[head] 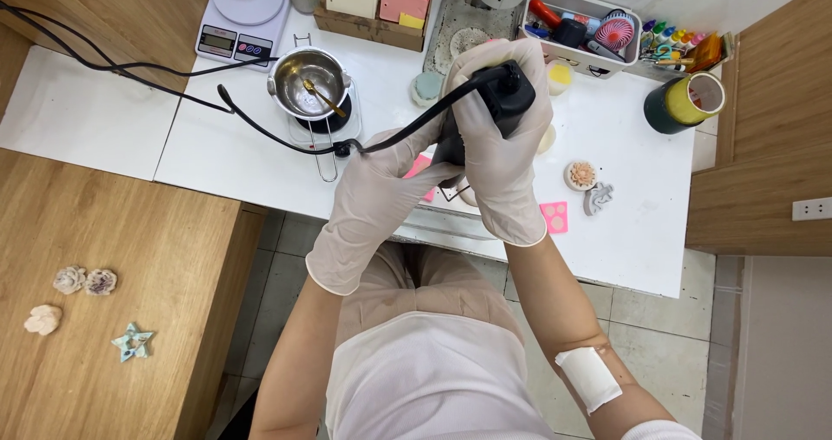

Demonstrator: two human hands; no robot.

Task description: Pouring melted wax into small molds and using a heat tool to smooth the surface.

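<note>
Head view, right hand (501, 136) and left hand (381, 189) gripping black tool (507, 97), table edge (555, 267) below

Scale display (217, 38) (grey, rectangular) sits top left.

Both gloved hands, left hand (381, 189) and right hand (498, 136), raised together, fingers curled.

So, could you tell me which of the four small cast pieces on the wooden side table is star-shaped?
The pale blue-green star, lying nearest the table's front edge. The other three are rounded, flower-like pieces: two side by side farther back and a cream one to the star's left.
</note>
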